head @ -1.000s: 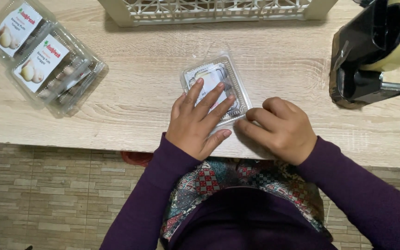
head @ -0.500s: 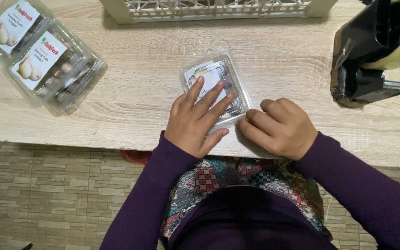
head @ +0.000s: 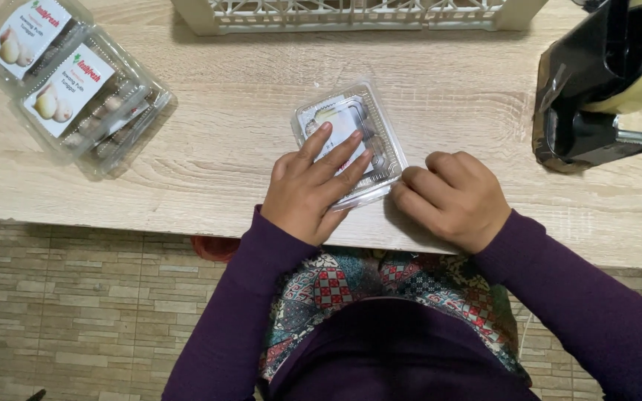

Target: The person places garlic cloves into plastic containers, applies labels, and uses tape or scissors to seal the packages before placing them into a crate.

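Three clear plastic clamshell packs show on the pale wood-grain surface (head: 209, 148). One small clear plastic clamshell pack with a white label (head: 351, 141) lies near the front edge of the surface, in the middle, tilted a little. Two larger clear plastic clamshell packs with white picture labels (head: 76, 89) lie side by side at the far left corner, touching each other, well apart from the small one.

The left hand (head: 310, 189) lies flat on the lid of the small pack, its fingers (head: 339, 152) spread moderately wide and stretched straight, pressing down rather than gripping. The right hand (head: 455, 197) rests just beside the pack's near right corner, its fingers (head: 417, 182) curled into a loose fist, their tips touching the pack's rim; whether they pinch the rim I cannot tell.

One black tape dispenser with a roll of yellowish tape (head: 603, 82) stands at the right, glossy and hard-edged, well apart from the hands. One cream plastic lattice crate (head: 351, 15) runs along the far edge. Both arms wear smooth dark purple sleeves (head: 247, 297), and a patterned patchwork fabric (head: 351, 278) shows between them. Below the surface lies a floor of beige brick-shaped tiles (head: 76, 297).
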